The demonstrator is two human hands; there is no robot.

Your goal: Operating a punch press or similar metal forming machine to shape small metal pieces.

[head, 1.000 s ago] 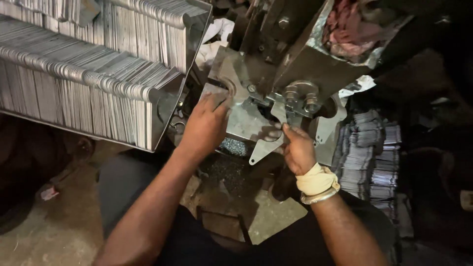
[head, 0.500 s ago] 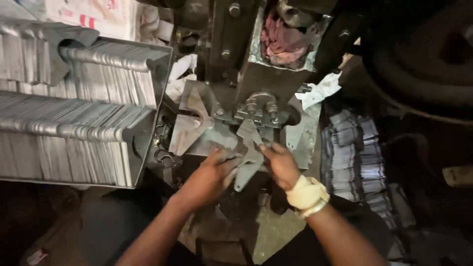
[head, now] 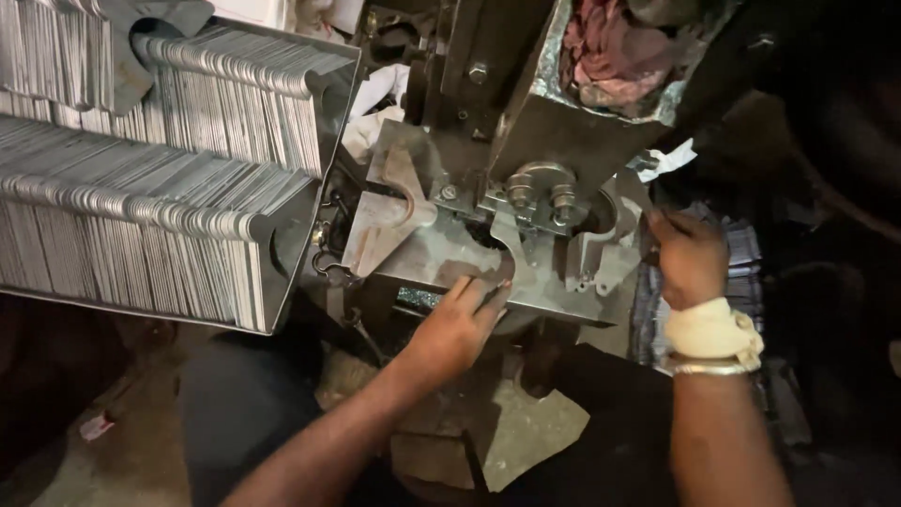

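Right hand (head: pixel 690 255) has swung off the press (head: pixel 526 122), loosely clenched, holding unclear; left hand (head: pixel 460 324) presses flat, open-fingered, seating a plate (head: pixel 441 258).

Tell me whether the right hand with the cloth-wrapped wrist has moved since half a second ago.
Yes. The right hand has gone rightward, away from the two bolts on the grey metal press, out toward the stack of striped sheets.
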